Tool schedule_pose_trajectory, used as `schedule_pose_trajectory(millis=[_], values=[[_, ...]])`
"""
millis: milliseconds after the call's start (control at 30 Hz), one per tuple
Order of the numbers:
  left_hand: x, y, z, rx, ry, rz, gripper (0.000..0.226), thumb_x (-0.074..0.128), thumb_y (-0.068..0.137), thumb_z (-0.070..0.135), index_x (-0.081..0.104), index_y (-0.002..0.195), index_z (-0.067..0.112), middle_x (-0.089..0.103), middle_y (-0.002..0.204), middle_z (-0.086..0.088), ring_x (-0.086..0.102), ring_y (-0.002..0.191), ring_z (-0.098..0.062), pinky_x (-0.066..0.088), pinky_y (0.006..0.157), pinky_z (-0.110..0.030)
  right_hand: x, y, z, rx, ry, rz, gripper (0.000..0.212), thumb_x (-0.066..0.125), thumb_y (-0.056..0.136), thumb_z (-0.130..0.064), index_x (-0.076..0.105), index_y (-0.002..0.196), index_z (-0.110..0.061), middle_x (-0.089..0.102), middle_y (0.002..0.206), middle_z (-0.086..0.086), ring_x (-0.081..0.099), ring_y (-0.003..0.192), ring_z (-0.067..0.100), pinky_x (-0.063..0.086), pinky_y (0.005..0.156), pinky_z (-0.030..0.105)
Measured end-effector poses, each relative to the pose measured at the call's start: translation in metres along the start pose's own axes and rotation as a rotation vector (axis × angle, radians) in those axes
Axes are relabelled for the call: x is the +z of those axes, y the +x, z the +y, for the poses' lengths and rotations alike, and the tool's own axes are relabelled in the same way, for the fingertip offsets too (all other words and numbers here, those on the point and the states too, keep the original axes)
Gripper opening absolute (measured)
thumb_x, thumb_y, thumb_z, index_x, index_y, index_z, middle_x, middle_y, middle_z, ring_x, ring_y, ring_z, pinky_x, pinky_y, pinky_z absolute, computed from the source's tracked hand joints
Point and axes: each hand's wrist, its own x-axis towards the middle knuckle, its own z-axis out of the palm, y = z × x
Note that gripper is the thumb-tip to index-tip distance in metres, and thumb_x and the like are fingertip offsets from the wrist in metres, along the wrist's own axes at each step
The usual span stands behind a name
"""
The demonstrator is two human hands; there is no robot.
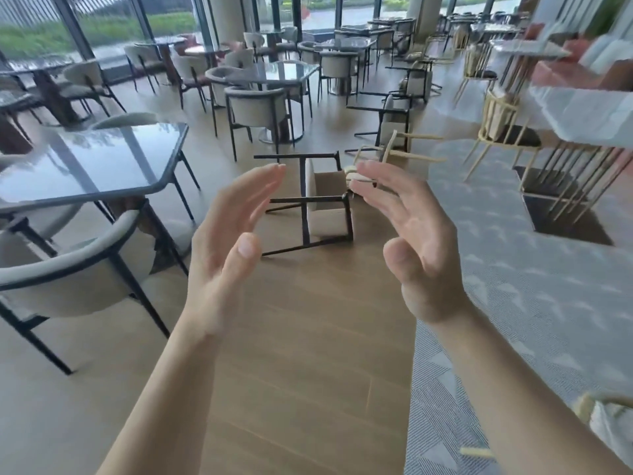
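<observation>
On the floor (308, 354), the toppled chair (327, 219) lies beyond the left hand (226, 248) and right hand (423, 241), both open.

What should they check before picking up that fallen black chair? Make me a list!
1. Hands free: ok. The left hand and right hand are open, holding nothing.
2. Grip on the black chair: not ok. It lies on its side; neither hand grips it.
3. Wooden floor up to it: ok, nothing lies there.
4. Gold chair behind tangled with it: cannot tell.
5. Table on the left out of the way: ok, it stands apart.
</observation>
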Motion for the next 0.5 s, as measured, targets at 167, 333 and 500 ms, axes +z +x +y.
schedule_pose_trajectory(millis=[167, 333, 500], values=[[0.035, 0.054, -0.047, -0.033, 0.103, 0.022, 0.066, 0.053, 0.097, 0.073, 0.054, 0.147, 0.031, 0.055, 0.156, -0.006, 0.047, 0.149, -0.036, 0.037, 0.123, -0.052, -0.048, 0.043, 0.051, 0.050, 0.052, -0.025, 0.091, 0.058, 0.093, -0.074, 0.046, 0.147, -0.002, 0.054, 0.152, 0.017, 0.058, 0.140, 0.030, 0.044, 0.119, 0.048], [0.048, 0.117, -0.123, -0.055, 0.071, 0.036, 0.070, 0.055, 0.094, 0.076, 0.056, 0.147, 0.031, 0.056, 0.156, -0.006, 0.049, 0.148, -0.035, 0.039, 0.121, -0.048, -0.086, 0.098, 0.130, 0.072, 0.068, -0.025, 0.095, 0.061, 0.091, -0.075, 0.046, 0.148, -0.001, 0.053, 0.154, 0.020, 0.057, 0.142, 0.029, 0.043, 0.119, 0.044], [0.062, 0.199, -0.204, -0.047, 0.023, 0.053, 0.068, 0.055, 0.093, 0.077, 0.055, 0.146, 0.034, 0.054, 0.156, -0.005, 0.050, 0.147, -0.037, 0.040, 0.119, -0.056, -0.126, 0.169, 0.204, 0.083, 0.024, -0.058, 0.096, 0.061, 0.089, -0.077, 0.046, 0.148, -0.003, 0.054, 0.153, 0.014, 0.055, 0.144, 0.028, 0.041, 0.122, 0.051]])
